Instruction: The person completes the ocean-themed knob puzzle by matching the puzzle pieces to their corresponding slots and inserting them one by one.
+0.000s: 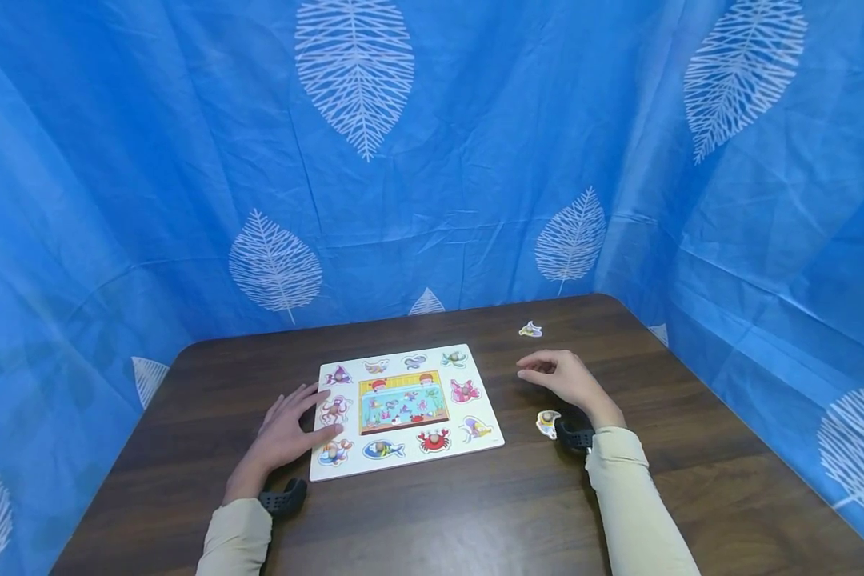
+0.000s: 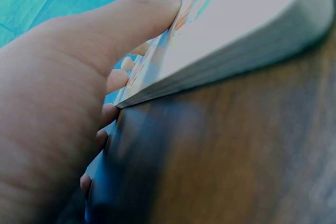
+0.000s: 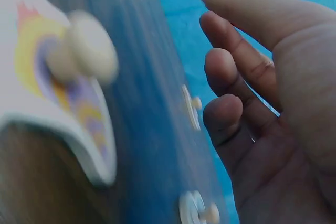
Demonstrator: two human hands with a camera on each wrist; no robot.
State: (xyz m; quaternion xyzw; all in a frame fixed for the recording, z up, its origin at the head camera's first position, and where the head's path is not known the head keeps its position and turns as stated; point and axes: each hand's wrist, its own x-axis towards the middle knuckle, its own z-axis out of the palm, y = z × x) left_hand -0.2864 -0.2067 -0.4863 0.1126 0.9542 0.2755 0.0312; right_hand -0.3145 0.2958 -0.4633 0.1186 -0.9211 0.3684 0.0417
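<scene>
A white peg puzzle board with sea animals lies on the table, an aquarium picture at its middle. My left hand rests at its left edge, thumb and fingertips on the board's face. My right hand hovers right of the board, fingers loosely bent and holding nothing. Near the right wrist lies a yellow and purple puzzle piece, its round wooden knob large in the right wrist view. Another loose piece lies farther back.
The right wrist view shows two more knobbed pieces, one farther off and one low in the frame. The dark wooden table ends at a blue curtain with white leaf prints. Black wrist cameras sit on both wrists.
</scene>
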